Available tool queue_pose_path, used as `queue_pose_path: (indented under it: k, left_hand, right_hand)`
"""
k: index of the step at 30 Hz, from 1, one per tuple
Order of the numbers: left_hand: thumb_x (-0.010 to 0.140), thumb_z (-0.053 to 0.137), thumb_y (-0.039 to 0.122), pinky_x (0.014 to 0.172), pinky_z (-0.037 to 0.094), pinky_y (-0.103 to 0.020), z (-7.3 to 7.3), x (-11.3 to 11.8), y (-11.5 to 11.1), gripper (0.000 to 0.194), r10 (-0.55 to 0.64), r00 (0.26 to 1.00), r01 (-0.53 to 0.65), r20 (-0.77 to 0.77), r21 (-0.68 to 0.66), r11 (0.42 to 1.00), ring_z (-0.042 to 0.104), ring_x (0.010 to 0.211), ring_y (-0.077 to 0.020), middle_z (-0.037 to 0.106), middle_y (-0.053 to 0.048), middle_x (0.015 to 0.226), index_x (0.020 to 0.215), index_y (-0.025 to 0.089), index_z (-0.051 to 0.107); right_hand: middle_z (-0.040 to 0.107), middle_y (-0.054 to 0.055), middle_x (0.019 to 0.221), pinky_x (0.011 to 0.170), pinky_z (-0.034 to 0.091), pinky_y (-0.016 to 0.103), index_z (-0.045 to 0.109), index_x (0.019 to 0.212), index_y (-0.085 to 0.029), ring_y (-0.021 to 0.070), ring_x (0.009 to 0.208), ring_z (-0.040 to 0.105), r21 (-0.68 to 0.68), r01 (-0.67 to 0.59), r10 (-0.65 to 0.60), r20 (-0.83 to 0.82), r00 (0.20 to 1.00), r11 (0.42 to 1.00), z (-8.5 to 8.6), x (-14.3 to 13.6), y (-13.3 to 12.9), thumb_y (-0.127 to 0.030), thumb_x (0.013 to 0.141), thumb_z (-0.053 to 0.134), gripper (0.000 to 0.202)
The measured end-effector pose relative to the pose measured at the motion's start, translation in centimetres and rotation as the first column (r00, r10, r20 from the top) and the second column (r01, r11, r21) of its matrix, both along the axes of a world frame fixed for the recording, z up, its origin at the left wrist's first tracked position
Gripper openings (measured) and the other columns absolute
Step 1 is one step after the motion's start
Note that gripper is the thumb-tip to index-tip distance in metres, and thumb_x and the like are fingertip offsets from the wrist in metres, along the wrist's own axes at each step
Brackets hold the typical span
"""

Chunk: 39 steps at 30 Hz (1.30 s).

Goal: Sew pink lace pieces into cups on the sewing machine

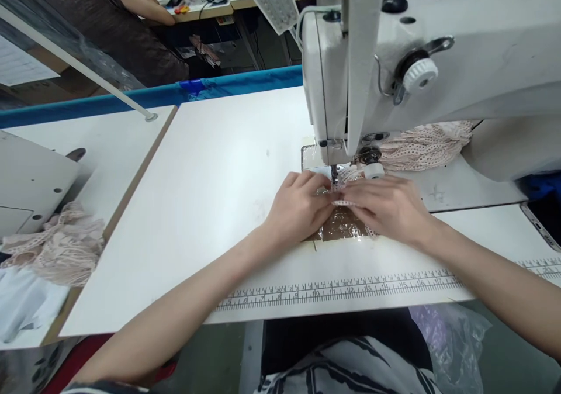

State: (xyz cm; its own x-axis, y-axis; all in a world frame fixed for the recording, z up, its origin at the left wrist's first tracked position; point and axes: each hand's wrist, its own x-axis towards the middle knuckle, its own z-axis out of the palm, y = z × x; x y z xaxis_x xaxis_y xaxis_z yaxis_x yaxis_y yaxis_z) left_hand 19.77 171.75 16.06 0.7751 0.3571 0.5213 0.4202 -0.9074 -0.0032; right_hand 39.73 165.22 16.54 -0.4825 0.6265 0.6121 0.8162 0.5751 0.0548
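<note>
Both hands meet right in front of the presser foot [334, 175] of a white sewing machine [460, 61]. My left hand [300, 204] has its fingers bent and pressed together at the left end of a narrow strip of pale pink eyelet fabric [344, 203]. From the other side, my right hand [390, 207] pinches the same strip. Its edge shows between the fingertips, over a shiny brown taped patch [344, 227]. More of this pink fabric [433, 145] lies bunched behind the needle, under the machine arm. The fingertips partly hide the strip.
A printed ruler [350, 289] runs along the table's front edge. A phone [543, 221] lies at the right. On the left stand another machine [35, 178] and a pink fabric heap [70, 245]. A person [109, 26] is beyond the blue-covered edge [245, 81]. A plastic bag [458, 341] hangs below.
</note>
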Motion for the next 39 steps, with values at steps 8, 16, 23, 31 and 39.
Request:
queue_pose_path:
  k: [8,16,23,31,39]
  left_hand:
    - [0.091,0.057,0.016,0.076,0.041,-0.032,-0.6,-0.5,-2.2,0.020,0.063,0.997,-0.049,-0.037,0.285,0.957,0.058,0.106,-0.0193,0.070,-0.004,0.114,0.109,0.015,0.066]
    - [0.093,0.054,0.015,0.076,0.041,-0.034,-0.9,-0.6,-2.0,0.022,0.066,0.996,-0.045,-0.062,0.290,0.956,0.060,0.107,-0.0207,0.070,-0.010,0.112,0.111,0.012,0.066]
    - [0.091,0.055,0.012,0.079,0.041,-0.034,-0.7,-0.5,-1.9,0.022,0.058,0.997,-0.043,-0.048,0.273,0.961,0.061,0.107,-0.0206,0.071,-0.010,0.110,0.111,0.013,0.065]
    - [0.093,0.053,0.015,0.082,0.039,-0.035,-0.6,-0.4,-1.6,0.022,0.071,0.997,-0.059,-0.041,0.245,0.968,0.061,0.106,-0.0195,0.071,-0.008,0.111,0.111,0.015,0.065]
    - [0.096,0.050,0.022,0.083,0.038,-0.036,-0.8,-0.1,-0.6,0.024,0.110,0.993,-0.095,-0.045,0.260,0.961,0.062,0.104,-0.0183,0.070,-0.007,0.113,0.114,0.015,0.064]
  right_hand:
    - [0.075,0.002,0.099,0.087,0.053,0.031,0.071,0.088,-0.016,0.0161,0.092,0.070,0.041,-0.016,0.011,0.126,0.992,0.999,0.0,-0.4,-0.6,-0.009,0.088,0.054,0.018]
    - [0.074,0.003,0.101,0.083,0.053,0.029,0.071,0.092,-0.015,0.0152,0.087,0.069,0.037,-0.006,0.000,0.160,0.987,0.999,0.0,-0.4,-0.6,-0.008,0.088,0.053,0.019]
    - [0.074,0.002,0.101,0.084,0.054,0.029,0.070,0.091,-0.014,0.0151,0.090,0.069,0.044,0.002,-0.009,0.171,0.985,0.999,-0.3,-0.4,-0.5,-0.005,0.086,0.054,0.019]
    - [0.074,0.004,0.103,0.090,0.054,0.030,0.070,0.095,-0.013,0.0155,0.092,0.069,0.048,0.006,-0.014,0.166,0.986,0.999,-0.6,-0.3,-0.2,-0.005,0.086,0.054,0.020]
    - [0.074,0.006,0.102,0.088,0.054,0.032,0.069,0.096,-0.011,0.0170,0.085,0.070,0.069,0.041,-0.055,0.214,0.975,0.997,-0.4,-0.2,0.4,-0.004,0.086,0.053,0.020]
